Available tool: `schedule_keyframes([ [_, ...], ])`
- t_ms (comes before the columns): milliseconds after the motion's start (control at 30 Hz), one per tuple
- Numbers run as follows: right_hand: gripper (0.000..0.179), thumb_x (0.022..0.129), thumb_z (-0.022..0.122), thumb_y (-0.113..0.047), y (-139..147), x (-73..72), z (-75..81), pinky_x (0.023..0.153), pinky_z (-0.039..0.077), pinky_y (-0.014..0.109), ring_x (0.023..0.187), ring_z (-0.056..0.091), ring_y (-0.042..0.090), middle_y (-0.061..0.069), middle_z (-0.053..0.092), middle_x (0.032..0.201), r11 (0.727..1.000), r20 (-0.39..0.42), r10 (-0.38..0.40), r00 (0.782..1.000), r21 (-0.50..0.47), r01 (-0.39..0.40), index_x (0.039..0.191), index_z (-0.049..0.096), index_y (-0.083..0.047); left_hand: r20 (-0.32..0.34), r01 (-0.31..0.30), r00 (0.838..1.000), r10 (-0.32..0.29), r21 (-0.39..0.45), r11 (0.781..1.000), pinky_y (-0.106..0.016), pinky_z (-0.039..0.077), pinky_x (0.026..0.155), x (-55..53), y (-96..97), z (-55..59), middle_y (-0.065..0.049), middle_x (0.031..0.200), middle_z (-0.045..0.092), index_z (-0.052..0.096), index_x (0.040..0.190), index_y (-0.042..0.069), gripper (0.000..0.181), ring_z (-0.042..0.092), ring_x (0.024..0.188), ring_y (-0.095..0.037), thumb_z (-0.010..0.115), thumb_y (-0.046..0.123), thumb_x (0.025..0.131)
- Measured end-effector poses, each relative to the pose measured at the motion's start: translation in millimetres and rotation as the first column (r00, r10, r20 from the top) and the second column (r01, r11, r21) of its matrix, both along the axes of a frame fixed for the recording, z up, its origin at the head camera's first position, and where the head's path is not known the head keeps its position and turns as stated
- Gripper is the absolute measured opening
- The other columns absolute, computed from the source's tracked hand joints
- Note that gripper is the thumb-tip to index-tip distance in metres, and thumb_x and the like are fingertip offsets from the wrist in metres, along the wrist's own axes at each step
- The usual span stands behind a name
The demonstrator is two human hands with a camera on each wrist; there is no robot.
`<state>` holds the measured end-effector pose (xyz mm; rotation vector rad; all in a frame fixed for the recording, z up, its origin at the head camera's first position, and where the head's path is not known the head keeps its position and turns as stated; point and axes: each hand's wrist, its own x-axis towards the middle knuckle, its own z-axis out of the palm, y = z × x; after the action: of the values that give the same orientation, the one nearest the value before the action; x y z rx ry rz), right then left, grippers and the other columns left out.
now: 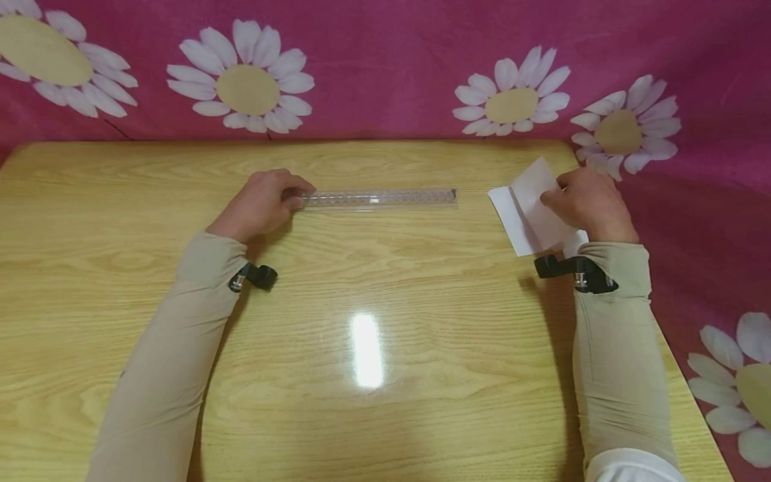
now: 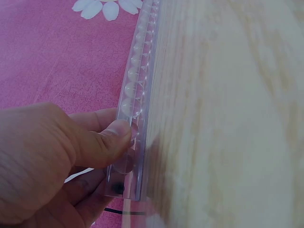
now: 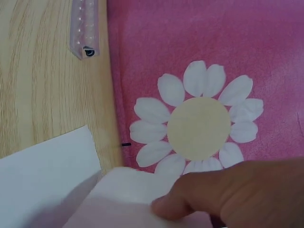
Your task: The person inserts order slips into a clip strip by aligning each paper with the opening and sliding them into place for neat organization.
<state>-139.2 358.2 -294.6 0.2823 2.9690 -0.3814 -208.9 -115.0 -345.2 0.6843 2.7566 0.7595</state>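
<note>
My left hand (image 1: 260,201) pinches the near-left end of a long clear plastic strip (image 1: 379,198), thumb on top. Along the strip runs a row of round bead-like shapes, plain in the left wrist view, where the strip (image 2: 137,61) reaches away from the thumb. A small dark spot marks its far end (image 3: 89,51) in the right wrist view. On the right, my right hand (image 1: 593,201) pinches a white sheet of paper (image 1: 536,194) between thumb and fingers, its upper flap raised. A second white paper layer (image 1: 508,224) lies beneath it on the table.
The wooden table (image 1: 385,288) has a glossy top with a bright light reflection. Behind and to the right, a magenta cloth (image 1: 385,67) with big white daisies hangs past the table's edge. Small black cameras (image 1: 259,276) sit on both wrists.
</note>
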Motion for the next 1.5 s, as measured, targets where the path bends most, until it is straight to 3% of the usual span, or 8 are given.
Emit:
schedule_keyframes([
  [100,0.035,0.094,0.054,-0.025,-2,-0.6,0.1,0.058,0.035,0.036,0.075,0.049,0.034,0.015,0.052,0.075,1.0,-0.034,-0.02,0.999,-0.009,0.019,0.094,0.065,0.008,-0.001,-0.001,1.0,0.001,0.003,1.0,-0.052,0.052,0.105,1.2,0.2,0.7,-0.02,0.12,0.072,0.07,0.131,0.006,0.031,0.065,0.115,-0.035,0.059,0.006,0.103],
  [400,0.047,0.098,0.051,-0.033,-8,-3.4,-1.8,0.06,0.042,0.037,0.086,0.053,0.039,0.029,0.062,0.098,0.994,-0.069,-0.102,0.992,-0.05,0.099,0.111,0.064,0.009,0.003,0.002,1.0,-0.002,0.005,1.0,-0.052,0.052,0.105,1.6,0.0,1.0,-0.02,0.121,0.072,0.07,0.132,0.007,0.031,0.065,0.114,-0.035,0.059,0.005,0.102],
  [533,0.045,0.098,0.052,-0.034,-11,-6.1,-6.6,0.053,0.04,0.033,0.08,0.055,0.037,0.027,0.063,0.091,0.992,-0.124,-0.11,0.986,-0.077,0.101,0.103,0.065,0.008,0.008,-0.006,1.0,0.006,0.0,1.0,-0.052,0.052,0.105,1.6,0.2,-0.3,-0.02,0.122,0.072,0.07,0.132,0.007,0.032,0.064,0.114,-0.035,0.059,0.005,0.102],
  [633,0.046,0.099,0.05,-0.035,-13,-8.5,-9.1,0.055,0.04,0.035,0.082,0.054,0.038,0.028,0.063,0.093,0.991,-0.133,-0.113,0.985,-0.087,0.102,0.103,0.065,0.009,0.008,-0.011,1.0,0.011,-0.002,1.0,-0.052,0.052,0.105,1.5,0.3,-1.1,-0.02,0.122,0.072,0.07,0.132,0.008,0.032,0.064,0.113,-0.034,0.059,0.005,0.102],
  [767,0.047,0.1,0.047,-0.036,-16,-9.6,-10.4,0.063,0.04,0.04,0.088,0.054,0.042,0.031,0.065,0.101,0.991,-0.144,-0.107,0.984,-0.098,0.094,0.103,0.065,0.008,0.002,-0.007,1.0,0.007,0.002,1.0,-0.052,0.052,0.104,1.5,0.1,-1.9,-0.02,0.12,0.072,0.07,0.132,0.008,0.032,0.064,0.111,-0.034,0.059,0.005,0.102],
  [1033,0.043,0.102,0.048,-0.032,-20,-13.0,-16.4,0.062,0.032,0.039,0.076,0.049,0.035,0.012,0.044,0.066,0.995,-0.217,-0.049,0.975,-0.094,0.03,0.077,0.057,0.001,-0.003,-0.007,1.0,0.007,0.01,1.0,-0.051,0.052,0.102,1.4,0.2,-2.4,-0.02,0.117,0.072,0.07,0.132,0.008,0.032,0.064,0.108,-0.033,0.059,0.005,0.102],
  [1300,0.048,0.105,0.049,-0.038,-21,-12.8,-21.3,0.058,0.035,0.036,0.074,0.052,0.033,0.012,0.051,0.068,0.995,-0.252,-0.025,0.967,-0.103,-0.001,0.08,0.06,0.001,-0.004,-0.002,1.0,0.002,0.011,1.0,-0.052,0.052,0.103,0.0,-0.6,-3.4,-0.02,0.119,0.072,0.07,0.132,0.007,0.032,0.064,0.111,-0.034,0.059,0.005,0.102],
  [1500,0.045,0.106,0.05,-0.037,-25,-12.8,-24.2,0.055,0.038,0.032,0.071,0.053,0.029,0.016,0.059,0.075,0.989,-0.192,0.045,0.98,-0.129,-0.07,0.094,0.067,0.002,-0.003,0.001,1.0,-0.001,0.012,1.0,-0.052,0.052,0.103,0.4,-1.0,-2.7,-0.02,0.119,0.072,0.07,0.132,0.007,0.032,0.064,0.11,-0.033,0.058,0.004,0.102],
])
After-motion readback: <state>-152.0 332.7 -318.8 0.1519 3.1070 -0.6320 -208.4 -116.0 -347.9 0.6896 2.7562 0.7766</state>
